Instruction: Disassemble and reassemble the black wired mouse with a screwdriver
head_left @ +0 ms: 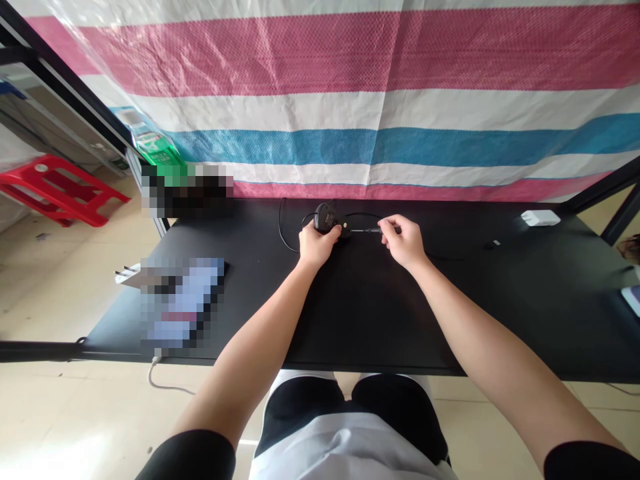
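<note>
My left hand is closed around a small black plug adapter at the far middle of the black table. My right hand pinches the plug end of a thin black cable right beside the adapter's socket side. The cable loops behind the adapter and trails along the table's back edge. Both forearms reach out over the table from the near side.
A white charger block lies at the far right, a small dark item near it. Blurred patches cover things at the left. A white cord hangs off the near left edge. A striped tarp hangs behind; a red stool stands left.
</note>
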### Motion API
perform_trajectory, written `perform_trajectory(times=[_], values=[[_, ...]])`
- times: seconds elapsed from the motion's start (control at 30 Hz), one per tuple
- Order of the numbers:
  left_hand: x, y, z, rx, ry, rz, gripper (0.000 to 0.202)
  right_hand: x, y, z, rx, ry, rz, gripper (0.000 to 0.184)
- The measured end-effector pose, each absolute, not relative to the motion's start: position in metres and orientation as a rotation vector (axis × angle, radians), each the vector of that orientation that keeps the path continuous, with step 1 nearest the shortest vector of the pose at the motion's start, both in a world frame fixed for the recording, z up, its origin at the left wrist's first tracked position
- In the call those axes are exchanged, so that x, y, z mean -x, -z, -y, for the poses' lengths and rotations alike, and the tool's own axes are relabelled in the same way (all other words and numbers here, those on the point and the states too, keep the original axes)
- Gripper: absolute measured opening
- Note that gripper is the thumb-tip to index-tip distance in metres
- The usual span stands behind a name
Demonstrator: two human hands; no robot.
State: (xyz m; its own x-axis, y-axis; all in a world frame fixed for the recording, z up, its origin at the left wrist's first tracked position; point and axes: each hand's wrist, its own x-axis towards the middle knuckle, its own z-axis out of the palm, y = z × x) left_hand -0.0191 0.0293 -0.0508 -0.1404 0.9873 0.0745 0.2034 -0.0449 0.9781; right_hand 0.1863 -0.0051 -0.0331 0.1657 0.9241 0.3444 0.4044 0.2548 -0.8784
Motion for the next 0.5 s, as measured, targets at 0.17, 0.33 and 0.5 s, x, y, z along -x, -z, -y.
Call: perform_trajectory(times=[0.17, 0.33, 0.5], values=[[0.0191, 0.0515, -0.0295, -1.342, -1.265, -1.437, 0.031, -0.1877, 0.0380, 0.0014, 1.268, -0.636, 1.388, 0.030], [0.0186, 0.0518, -0.0294, -1.349, -1.275, -1.433, 0.030, -0.1861, 0.0340, 0.0055, 1.245, -0.705, 1.406, 0.027], [0.0189, 0.0527, -0.0301, -1.355, -1.278, -1.431, 0.030, -0.1859, 0.0309, 0.0061, 1.348, -0.750, 1.385, 0.032]])
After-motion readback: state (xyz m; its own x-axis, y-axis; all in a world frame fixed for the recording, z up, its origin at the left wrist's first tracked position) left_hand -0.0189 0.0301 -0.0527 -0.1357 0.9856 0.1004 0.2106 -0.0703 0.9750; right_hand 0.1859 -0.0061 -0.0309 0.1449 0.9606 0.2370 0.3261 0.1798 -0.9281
